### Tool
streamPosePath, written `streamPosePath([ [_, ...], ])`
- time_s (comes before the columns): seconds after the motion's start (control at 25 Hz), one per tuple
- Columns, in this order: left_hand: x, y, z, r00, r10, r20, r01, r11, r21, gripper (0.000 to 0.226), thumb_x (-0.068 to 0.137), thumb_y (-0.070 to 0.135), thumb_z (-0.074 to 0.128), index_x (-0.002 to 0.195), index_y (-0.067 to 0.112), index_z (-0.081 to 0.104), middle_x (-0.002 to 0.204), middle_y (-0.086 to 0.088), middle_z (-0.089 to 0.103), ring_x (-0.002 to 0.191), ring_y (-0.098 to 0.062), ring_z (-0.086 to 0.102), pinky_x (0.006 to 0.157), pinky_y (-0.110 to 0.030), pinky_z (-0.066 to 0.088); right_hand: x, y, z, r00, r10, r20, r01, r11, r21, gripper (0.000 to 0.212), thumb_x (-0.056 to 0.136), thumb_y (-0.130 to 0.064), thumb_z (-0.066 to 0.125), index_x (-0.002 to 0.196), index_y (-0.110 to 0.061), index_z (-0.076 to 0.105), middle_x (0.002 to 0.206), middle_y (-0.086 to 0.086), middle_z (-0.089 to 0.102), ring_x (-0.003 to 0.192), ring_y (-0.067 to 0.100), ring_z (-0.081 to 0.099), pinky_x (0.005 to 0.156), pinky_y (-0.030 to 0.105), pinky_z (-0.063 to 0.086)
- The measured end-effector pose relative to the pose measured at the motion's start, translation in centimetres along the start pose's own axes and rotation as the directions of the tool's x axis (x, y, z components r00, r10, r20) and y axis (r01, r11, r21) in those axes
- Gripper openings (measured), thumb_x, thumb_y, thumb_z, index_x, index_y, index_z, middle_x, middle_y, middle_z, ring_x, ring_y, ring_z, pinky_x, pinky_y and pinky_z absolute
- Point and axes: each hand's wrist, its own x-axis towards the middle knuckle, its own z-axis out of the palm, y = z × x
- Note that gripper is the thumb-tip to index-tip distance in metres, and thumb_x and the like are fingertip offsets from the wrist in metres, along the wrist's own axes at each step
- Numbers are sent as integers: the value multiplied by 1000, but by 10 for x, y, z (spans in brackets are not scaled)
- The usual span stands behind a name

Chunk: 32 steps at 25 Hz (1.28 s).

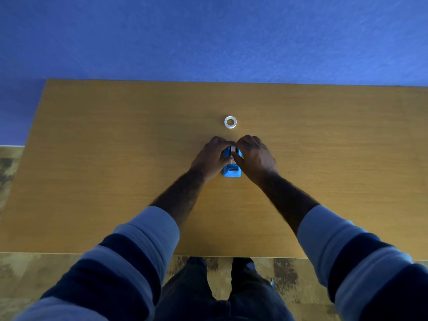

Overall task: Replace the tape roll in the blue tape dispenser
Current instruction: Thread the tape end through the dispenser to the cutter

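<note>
Far half of blue tape dispenser hidden under left hand and right hand, both grips clasping it; long axis running toward viewer. Spare tape roll flat on desk beyond.

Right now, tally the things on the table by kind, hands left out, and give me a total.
Blue tape dispenser: 1, held between both hands
Tape rolls: 2, one loose roll lying flat beyond the dispenser, one white roll seated in the dispenser
Total: 3
</note>
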Motion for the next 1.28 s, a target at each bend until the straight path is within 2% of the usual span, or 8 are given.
streamPosePath([
  [0.16,3,0,0,1000,-13,-3,13,1000,16,49,85,19,77,132,22,65,124,-2,57,112,-12,56,100,-36,49,-6,-1,1,1000,3,-28,-3,1000,7,25,93,-17,68,115,-6,70,113,11,68,106,27,60,86,41,55],
  [0.28,3,-1,2,1000,-19,-18,20,1000,14,49,81,22,79,129,23,67,122,0,57,107,-7,52,100,-34,47,3,-3,-2,999,15,-31,-16,1000,-23,16,92,-14,68,104,-5,72,104,11,69,99,27,62,81,41,55],
  [0.4,2,-2,3,999,-23,-23,23,1000,-1,46,81,25,79,125,26,67,120,3,57,107,-9,54,97,-31,46,15,-3,-6,1000,25,8,-25,999,-45,13,93,-15,64,92,-3,69,97,13,67,96,31,60,80,46,53],
  [0.48,2,-2,3,999,-22,-27,22,1000,-13,45,80,25,78,123,27,67,119,4,57,108,-11,56,97,-31,46,19,-3,-7,999,36,20,-35,998,-45,14,94,-15,62,89,-4,67,93,12,66,94,30,60,79,44,52],
  [0.8,-3,-2,4,998,-28,-56,24,998,-61,49,79,26,83,123,24,63,121,5,56,105,-6,56,91,-23,46,25,-1,-2,993,111,28,-112,993,42,19,96,-19,61,90,-3,68,92,11,64,89,27,59,70,35,46],
  [0.92,-1,0,3,997,-50,-56,47,997,-59,47,79,25,84,120,22,64,118,7,56,102,-7,57,87,-22,46,21,1,-4,995,93,29,-95,992,80,19,96,-20,63,95,-3,71,97,11,66,93,26,60,72,38,51],
  [1.04,0,0,3,997,-48,-60,44,997,-69,48,76,23,86,119,20,66,116,7,56,102,-8,59,89,-25,50,21,1,-6,995,95,42,-98,992,84,18,94,-20,66,97,-3,72,99,11,67,97,27,59,77,44,54],
  [1.28,0,0,3,997,-49,-67,45,997,-66,46,73,20,87,114,23,66,113,8,56,100,-11,61,90,-32,55,28,-1,-3,992,121,25,-122,989,81,14,93,-15,65,91,-2,70,95,11,66,90,25,58,70,41,54],
])
